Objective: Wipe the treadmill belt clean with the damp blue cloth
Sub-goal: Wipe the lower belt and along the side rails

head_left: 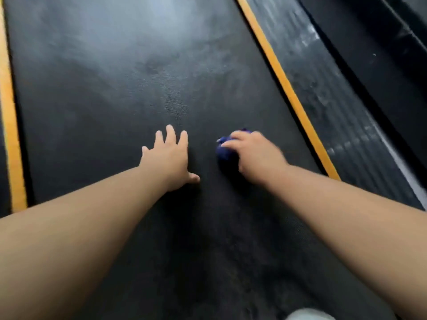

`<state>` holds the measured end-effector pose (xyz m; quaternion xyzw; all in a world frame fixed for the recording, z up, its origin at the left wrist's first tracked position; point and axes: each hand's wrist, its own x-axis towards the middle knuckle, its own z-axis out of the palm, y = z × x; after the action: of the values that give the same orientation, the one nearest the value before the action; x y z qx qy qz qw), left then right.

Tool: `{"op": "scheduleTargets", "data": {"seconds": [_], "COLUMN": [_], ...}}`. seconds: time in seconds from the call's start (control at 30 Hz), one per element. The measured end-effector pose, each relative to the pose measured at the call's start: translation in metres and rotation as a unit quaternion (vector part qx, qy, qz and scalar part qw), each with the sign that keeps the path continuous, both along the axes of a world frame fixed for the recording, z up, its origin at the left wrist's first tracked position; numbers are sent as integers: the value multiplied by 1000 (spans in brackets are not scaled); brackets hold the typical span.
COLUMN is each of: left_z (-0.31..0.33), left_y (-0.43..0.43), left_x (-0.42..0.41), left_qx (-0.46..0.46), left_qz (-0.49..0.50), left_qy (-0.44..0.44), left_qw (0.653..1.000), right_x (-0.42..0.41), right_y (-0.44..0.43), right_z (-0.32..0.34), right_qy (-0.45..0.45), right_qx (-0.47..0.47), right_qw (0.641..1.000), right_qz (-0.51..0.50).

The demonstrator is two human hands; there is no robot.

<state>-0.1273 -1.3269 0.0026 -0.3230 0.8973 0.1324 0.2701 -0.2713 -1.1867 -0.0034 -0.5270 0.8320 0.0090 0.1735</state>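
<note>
Scrubbing the treadmill, one hand wiping, one bracing

Right hand (255,155) is gripping the bunched damp blue cloth (225,152), pressing it onto the dusty black rubber treadmill belt (111,84); left hand (167,158), just beside it, is lying flat with fingers spread, probably propping up the lean.

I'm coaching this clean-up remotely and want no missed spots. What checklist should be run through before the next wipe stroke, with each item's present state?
1. Cloth held: ok; the right hand grips the blue cloth.
2. Cloth against the treadmill belt: ok; it appears pressed down.
3. Way clear: ok; the left hand lies flat on the belt, apart from the cloth.
4. Belt ahead clean: not ok; a greyish haze shows farther up.
5. Cloth damp enough: cannot tell.
</note>
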Motion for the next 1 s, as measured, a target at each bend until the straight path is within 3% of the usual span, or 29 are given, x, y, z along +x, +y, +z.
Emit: {"op": "scheduleTargets", "data": {"seconds": [0.07, 0.13, 0.37, 0.47, 0.57, 0.63, 0.87, 1.0], "left_z": [1, 0, -13, -11, -8, -7, -6, -8], "left_y": [23, 47, 69, 69, 72, 70, 68, 72], "left_x": [-21, -41, -56, -57, -62, -61, -49, -36], "left_qx": [25, 48, 26, 24, 30, 27, 14, 2], "left_qz": [-45, -75, -66, -70, -63, -60, -88, -110], "left_qy": [18, 2, -39, -49, -65, -65, -51, -42], "left_qw": [999, 996, 997, 996, 995, 996, 995, 993], "right_x": [-37, -46, -19, -47, -67, -63, -25, 4], "right_y": [32, 54, 44, 67, 96, 103, 146, 188], "right_z": [7, 12, 1, 6, 11, 6, 12, 28], "right_qy": [71, 86, -52, 38, 93, 89, 54, -10], "right_qx": [30, 63, -8, -42, 15, 42, 66, 147], "right_qw": [989, 979, 973, 977, 983, 987, 978, 971], "right_qz": [-129, -173, -223, -206, -160, -125, -191, -190]}}
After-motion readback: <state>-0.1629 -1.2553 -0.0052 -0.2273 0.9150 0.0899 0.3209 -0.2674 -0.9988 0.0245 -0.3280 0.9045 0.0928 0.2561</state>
